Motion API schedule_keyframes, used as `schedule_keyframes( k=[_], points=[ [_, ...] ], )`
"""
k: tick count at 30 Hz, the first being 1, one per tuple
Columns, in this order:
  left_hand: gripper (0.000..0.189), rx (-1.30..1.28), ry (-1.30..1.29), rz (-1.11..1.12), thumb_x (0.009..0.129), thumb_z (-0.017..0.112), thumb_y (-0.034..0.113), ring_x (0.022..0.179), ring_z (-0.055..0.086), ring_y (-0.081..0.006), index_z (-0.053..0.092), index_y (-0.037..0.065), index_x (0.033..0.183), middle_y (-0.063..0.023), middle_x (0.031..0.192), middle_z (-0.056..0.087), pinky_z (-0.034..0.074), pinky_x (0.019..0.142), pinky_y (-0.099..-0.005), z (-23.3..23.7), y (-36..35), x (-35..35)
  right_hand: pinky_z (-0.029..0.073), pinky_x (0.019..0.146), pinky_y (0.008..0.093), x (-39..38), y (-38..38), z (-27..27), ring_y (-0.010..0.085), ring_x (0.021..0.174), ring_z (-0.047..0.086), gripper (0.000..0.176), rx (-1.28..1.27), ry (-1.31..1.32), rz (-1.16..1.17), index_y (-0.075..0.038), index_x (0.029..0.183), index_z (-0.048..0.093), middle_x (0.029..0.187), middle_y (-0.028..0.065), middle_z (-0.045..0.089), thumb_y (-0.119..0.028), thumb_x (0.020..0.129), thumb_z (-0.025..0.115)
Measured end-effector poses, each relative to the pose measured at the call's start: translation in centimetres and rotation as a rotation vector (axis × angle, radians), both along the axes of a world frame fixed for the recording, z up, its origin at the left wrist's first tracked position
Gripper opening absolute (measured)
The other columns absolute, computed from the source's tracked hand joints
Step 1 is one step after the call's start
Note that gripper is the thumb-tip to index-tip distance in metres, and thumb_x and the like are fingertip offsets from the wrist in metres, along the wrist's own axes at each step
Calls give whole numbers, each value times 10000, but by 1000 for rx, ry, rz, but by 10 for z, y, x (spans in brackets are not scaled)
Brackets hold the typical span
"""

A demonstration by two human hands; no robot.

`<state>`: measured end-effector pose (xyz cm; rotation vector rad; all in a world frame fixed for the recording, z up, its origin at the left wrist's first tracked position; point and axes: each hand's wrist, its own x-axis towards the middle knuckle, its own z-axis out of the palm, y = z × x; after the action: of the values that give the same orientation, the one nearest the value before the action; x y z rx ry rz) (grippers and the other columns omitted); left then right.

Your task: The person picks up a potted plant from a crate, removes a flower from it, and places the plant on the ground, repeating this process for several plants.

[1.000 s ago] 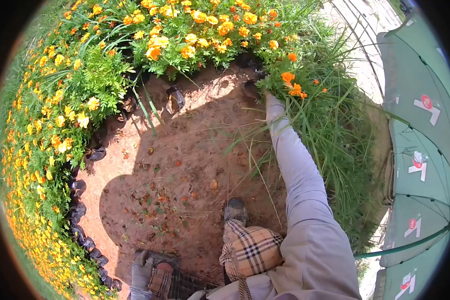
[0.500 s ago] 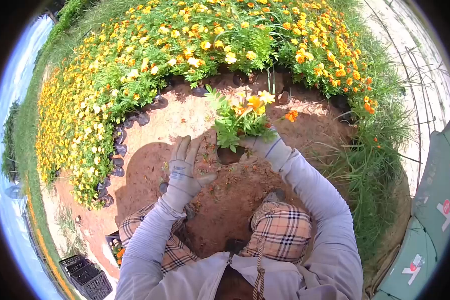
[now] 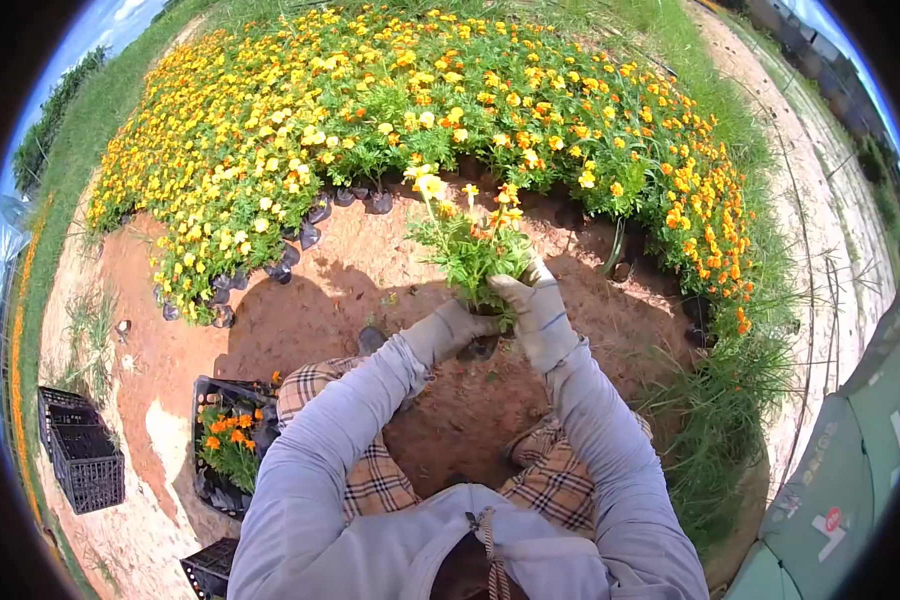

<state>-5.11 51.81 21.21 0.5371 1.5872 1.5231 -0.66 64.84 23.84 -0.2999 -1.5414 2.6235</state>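
Note:
A marigold plant [image 3: 473, 248] with yellow and orange blooms stands between my gloved hands, in front of my knees. My right hand [image 3: 536, 312] is closed around the plant's lower stems on the right side. From the left, my left hand [image 3: 450, 332] grips low at the plant's base, its fingertips partly hidden by leaves. Below the hands a bit of the dark grow bag [image 3: 480, 348] shows; the rest is covered.
A wide bed of bagged marigolds [image 3: 400, 110] curves ahead. Left of me a black crate [image 3: 202, 480] holds orange-flowered plants, with other black crates [image 3: 88, 468] nearby. Tall grass [image 3: 710, 400] and a green umbrella [image 3: 840, 480] are at right. Bare reddish soil [image 3: 320, 320] lies between.
My left hand was open and apart from the plant; now it has closed in at the base. The view has shifted, showing more of the crates at left.

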Motion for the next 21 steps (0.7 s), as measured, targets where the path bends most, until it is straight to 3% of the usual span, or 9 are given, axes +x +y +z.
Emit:
schedule_keyframes(
  k=[3,6,8,9,12,13,16,20,21],
  points=[
    [241,11,0,2,841,624,236,612,579,-98,582,51,990,-24,752,621,466,512,-247,-6,-10,4,495,802,297,-1,-1,-11,176,951,587,615,-93,60,70,-51,1342,348,1166,90,554,23,786,602],
    [337,-41,92,87,808,656,177,803,598,-133,556,41,1099,-53,945,631,492,696,-276,-40,-15,-7,478,824,310,-15,30,-7,164,1052,524,632,172,232,-189,-52,1351,351,1237,106,486,2,780,616],
    [415,-135,168,126,786,674,138,926,581,-149,532,38,1163,-66,1062,613,473,812,-292,-48,-15,-9,450,878,362,-20,62,-8,206,1148,462,649,650,341,-434,-64,1340,369,1291,125,433,-51,757,655],
    [448,-213,209,119,777,680,120,976,563,-153,520,38,1187,-69,1109,598,453,857,-298,-41,-13,-9,413,926,397,-18,75,-3,261,1182,439,611,899,428,-498,-64,1262,462,1272,128,457,-89,703,705],
    [455,-182,352,26,767,683,92,999,559,-153,526,34,1190,-70,1138,593,449,876,-303,-64,-7,-18,368,966,446,-10,76,25,366,1186,418,466,1532,778,-459,-191,1056,616,1289,115,453,-148,610,746],
    [447,-183,269,36,770,680,93,998,559,-155,529,32,1186,-69,1139,593,448,876,-302,-54,-3,-14,345,979,470,-2,71,31,385,1215,376,463,1623,647,-334,-258,1004,634,1299,109,448,-195,566,773],
    [419,-115,182,32,793,658,112,1005,556,-165,532,27,1183,-77,1139,594,444,877,-302,-30,5,-1,320,987,498,1,67,22,364,1257,328,398,1814,454,-208,-264,953,652,1315,87,438,-264,575,774],
    [404,-271,469,-38,834,617,160,1028,546,-175,520,33,1206,-92,1143,592,431,882,-307,-45,7,-5,326,977,494,1,81,9,281,1157,458,252,1969,476,-269,-180,840,634,1132,34,558,-250,618,730],
    [403,-276,415,-27,840,610,173,1032,546,-178,519,37,1208,-95,1145,591,427,885,-310,-49,6,-6,339,958,483,-3,83,4,258,1100,504,210,1840,520,-421,-163,792,611,1045,19,590,-212,613,710]
  ],
)
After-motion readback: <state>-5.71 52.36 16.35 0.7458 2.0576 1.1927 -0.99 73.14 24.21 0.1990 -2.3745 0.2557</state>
